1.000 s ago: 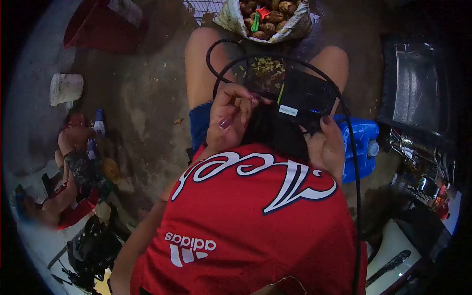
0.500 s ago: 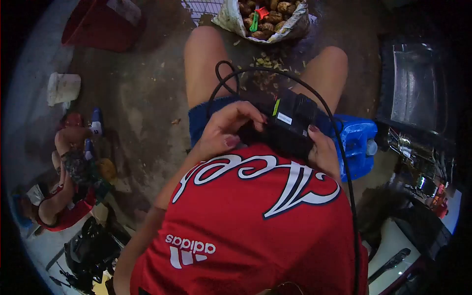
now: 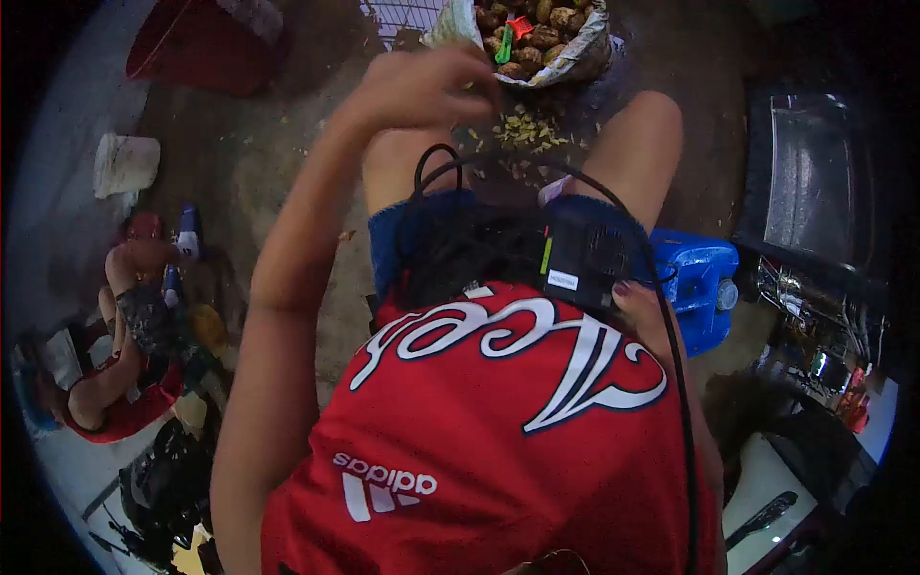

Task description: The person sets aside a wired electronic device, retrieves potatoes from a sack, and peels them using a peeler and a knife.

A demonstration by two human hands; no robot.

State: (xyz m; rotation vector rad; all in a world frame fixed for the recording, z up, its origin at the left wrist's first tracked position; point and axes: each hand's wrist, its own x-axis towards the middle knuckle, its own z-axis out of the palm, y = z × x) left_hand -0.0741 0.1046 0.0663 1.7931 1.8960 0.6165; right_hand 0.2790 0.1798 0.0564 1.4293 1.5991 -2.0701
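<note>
My left hand (image 3: pixel 422 88) is stretched forward over my left knee, close to the near left side of a white sack (image 3: pixel 580 62). Its fingers are a little blurred and loosely bent, with a gap to the thumb and nothing visible between them. Brown, rough tubers or roots (image 3: pixel 544 36) fill the sack. A red-and-green handled tool (image 3: pixel 505 43) lies on top of them. In my lap, my right hand (image 3: pixel 640 311) grips a black box-shaped device (image 3: pixel 585 261) with a white label; the thumb shows at its edge, the other fingers are hidden.
A black cable (image 3: pixel 565 165) loops over my lap. Pale peelings (image 3: pixel 522 132) litter the floor between my legs. A blue jerrycan (image 3: pixel 698 287) stands at right, a red tub (image 3: pixel 196 48) and a white bucket (image 3: pixel 126 165) at left. Another person (image 3: pixel 120 355) sits at far left.
My left hand has left the device and moved forward to beside the sack. The device stays in my lap with my right hand on it.
</note>
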